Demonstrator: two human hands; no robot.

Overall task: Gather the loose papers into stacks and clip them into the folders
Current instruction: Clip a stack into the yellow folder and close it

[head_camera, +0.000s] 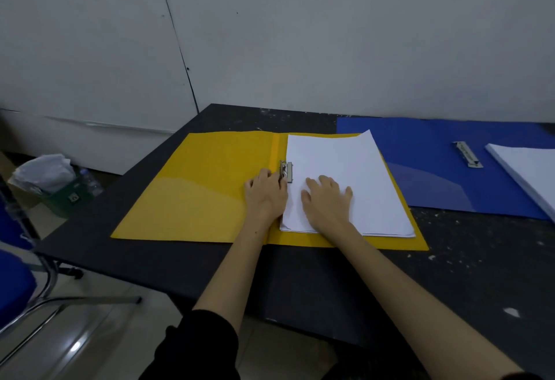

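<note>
Pressing a stack of white papers [345,181] flat inside an open yellow folder [195,190], the right hand [326,199] lies palm-down with its fingers spread, while the left hand [265,192] has its fingers closed on the folder's metal clip [286,170] at the spine. Two folders lie open on the dark table [300,274] (the second, a blue folder [420,163], sits just right), its own clip [468,154] bare beside a second paper stack [531,172].

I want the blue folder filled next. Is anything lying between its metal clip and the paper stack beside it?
Nothing visible. Only bare blue folder surface lies between its clip and the paper stack to the right, which runs out of frame.
</note>
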